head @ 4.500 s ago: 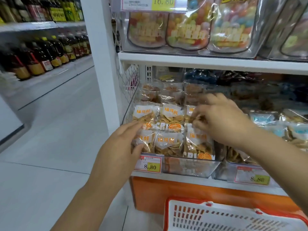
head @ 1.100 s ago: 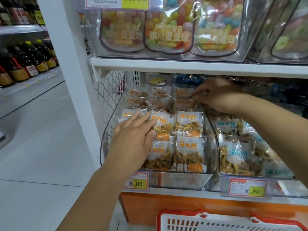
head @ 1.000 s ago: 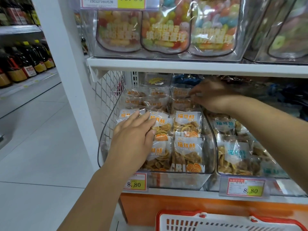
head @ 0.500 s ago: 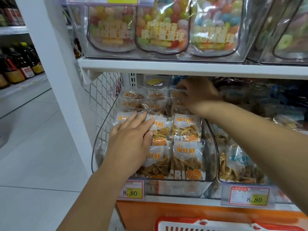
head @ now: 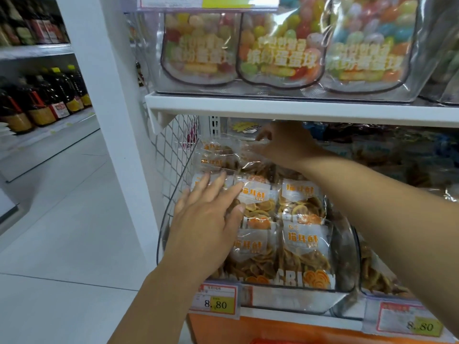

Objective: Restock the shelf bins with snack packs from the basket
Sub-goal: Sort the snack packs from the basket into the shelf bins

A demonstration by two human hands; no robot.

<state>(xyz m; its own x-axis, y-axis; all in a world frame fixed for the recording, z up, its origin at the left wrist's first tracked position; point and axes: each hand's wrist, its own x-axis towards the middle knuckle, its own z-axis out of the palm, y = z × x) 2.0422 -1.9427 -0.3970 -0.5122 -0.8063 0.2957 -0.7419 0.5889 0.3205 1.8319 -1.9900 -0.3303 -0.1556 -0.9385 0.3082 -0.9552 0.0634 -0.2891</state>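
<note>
Up close, a person's two bare hands work inside a clear shelf bin (head: 345, 247) that is nearly full of snack packs (head: 305, 244), which are see-through bags of golden crisps with orange lettering. The left hand (head: 211, 219) lies flat on the packs at the bin's front left. Its fingers are straight and spread, pressing rather than gripping. The right hand (head: 283, 145) reaches to the back of the bin, just under the white shelf board (head: 298, 110) above it, and its fingers touch a crinkled pack in the rear row. Blur and glare hide whether they pinch that pack or only push it.

The step in hand looks like seating a pack in the rear row. To do this well, the flat left palm should steady the front stack so nothing slides over the bin's low front lip. The right hand should ease the pack back and down with its label facing forward. The crisps look brittle, so the pressure should be light.

The basket (head: 267, 341) is almost wholly cut off below the bin, and only a red sliver shows. The left hand covers the packs beneath it. The back of the bin is dim. The right forearm hides much of the neighbouring bin (head: 372, 276) to the right.
</note>
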